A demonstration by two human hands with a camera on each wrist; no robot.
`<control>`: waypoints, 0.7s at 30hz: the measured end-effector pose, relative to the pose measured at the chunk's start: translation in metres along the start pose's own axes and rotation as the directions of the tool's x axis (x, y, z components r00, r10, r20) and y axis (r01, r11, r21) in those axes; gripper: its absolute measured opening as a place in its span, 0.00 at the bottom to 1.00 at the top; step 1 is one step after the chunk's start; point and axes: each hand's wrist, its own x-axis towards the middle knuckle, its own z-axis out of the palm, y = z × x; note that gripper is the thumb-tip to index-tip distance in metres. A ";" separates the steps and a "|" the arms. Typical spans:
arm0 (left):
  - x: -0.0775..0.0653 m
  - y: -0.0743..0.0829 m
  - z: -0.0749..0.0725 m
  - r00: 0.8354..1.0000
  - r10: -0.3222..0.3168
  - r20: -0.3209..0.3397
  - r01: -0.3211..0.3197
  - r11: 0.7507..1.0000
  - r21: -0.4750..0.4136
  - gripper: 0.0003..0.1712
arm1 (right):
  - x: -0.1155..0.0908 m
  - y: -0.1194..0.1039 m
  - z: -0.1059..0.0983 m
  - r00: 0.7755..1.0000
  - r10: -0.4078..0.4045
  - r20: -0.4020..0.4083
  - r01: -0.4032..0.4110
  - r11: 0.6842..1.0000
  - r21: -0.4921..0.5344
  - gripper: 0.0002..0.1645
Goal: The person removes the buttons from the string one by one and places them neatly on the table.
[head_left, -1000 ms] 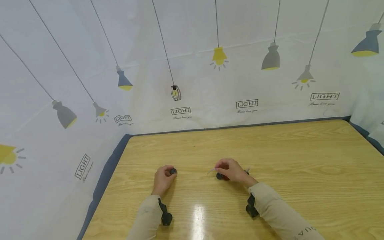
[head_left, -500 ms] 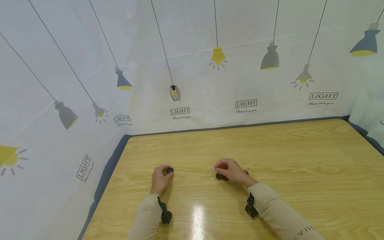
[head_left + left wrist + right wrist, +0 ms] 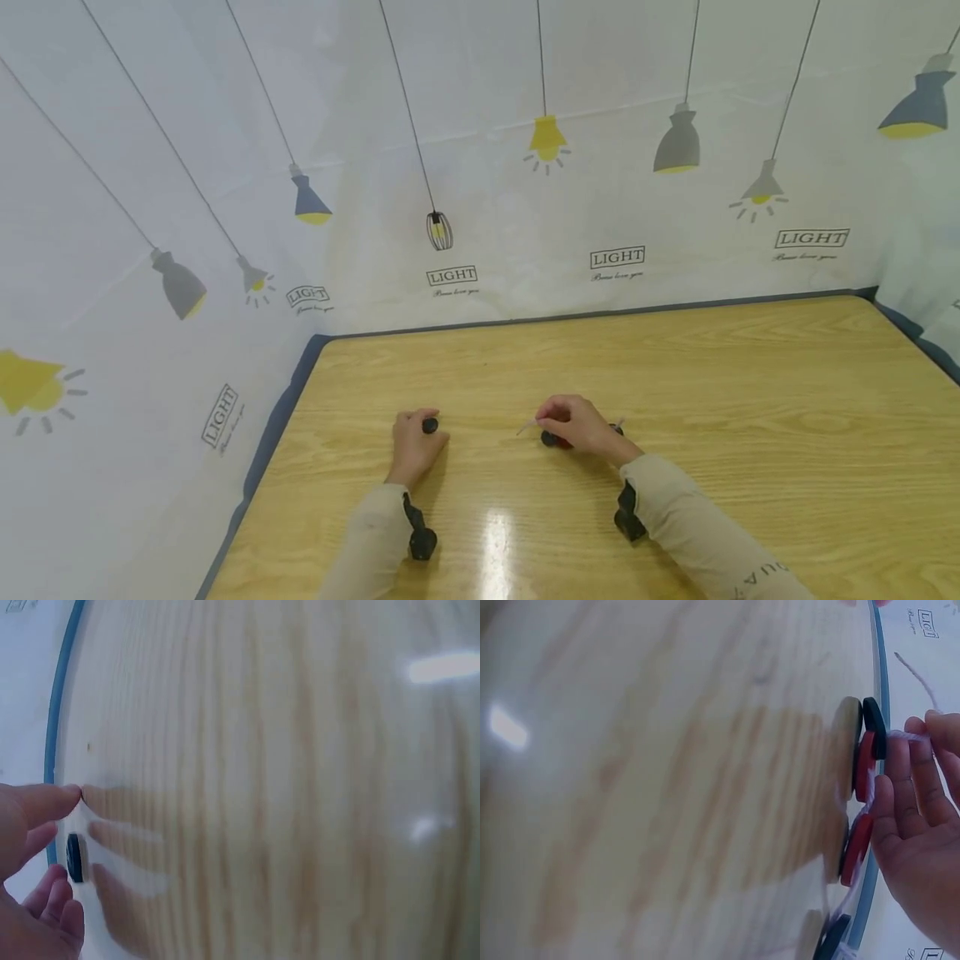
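Note:
In the head view my left hand point(image 3: 416, 447) is around a small round black disc point(image 3: 430, 425), its thumb and fingers spread apart. The left wrist view has that disc point(image 3: 75, 858) lying flat on the table, with a gap between it and the fingertips. My right hand point(image 3: 581, 427) pinches a thin pale cord point(image 3: 907, 736) between thumb and finger, its free end point(image 3: 916, 679) sticking out past them. Threaded along this cord are a black disc point(image 3: 874, 727), two red discs point(image 3: 865, 766), and another black disc point(image 3: 832, 939). The hand partly covers them in the head view.
The wood-grain table point(image 3: 712, 375) has a dark blue edge point(image 3: 258, 454). A white sheet point(image 3: 495, 192) printed with lamps hangs along its back and left side. Black wrist cameras point(image 3: 422, 543) are strapped over both beige sleeves point(image 3: 697, 517). A bright reflection lies on the tabletop.
My left thumb and fingers have come apart from around the black disc, and the hand has shifted slightly right. The disc has moved a little left. My right hand stays pinching the cord.

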 end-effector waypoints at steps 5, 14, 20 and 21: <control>-0.003 0.014 0.006 1.000 0.019 0.007 -0.019 1.000 -0.024 0.22 | 0.002 0.004 0.001 1.000 -0.005 -0.002 0.005 1.000 -0.004 0.05; -0.012 0.044 0.028 0.983 0.155 0.098 -0.139 0.978 -0.154 0.19 | 0.002 0.004 0.000 1.000 0.004 -0.009 -0.004 1.000 -0.028 0.04; -0.021 0.057 0.045 0.967 0.222 0.122 -0.186 0.950 -0.253 0.16 | 0.002 0.003 0.001 1.000 -0.004 -0.008 0.003 1.000 -0.025 0.05; -0.022 0.059 0.047 0.966 0.226 0.128 -0.186 0.946 -0.267 0.16 | 0.003 0.003 0.001 1.000 -0.006 -0.010 0.005 1.000 -0.024 0.05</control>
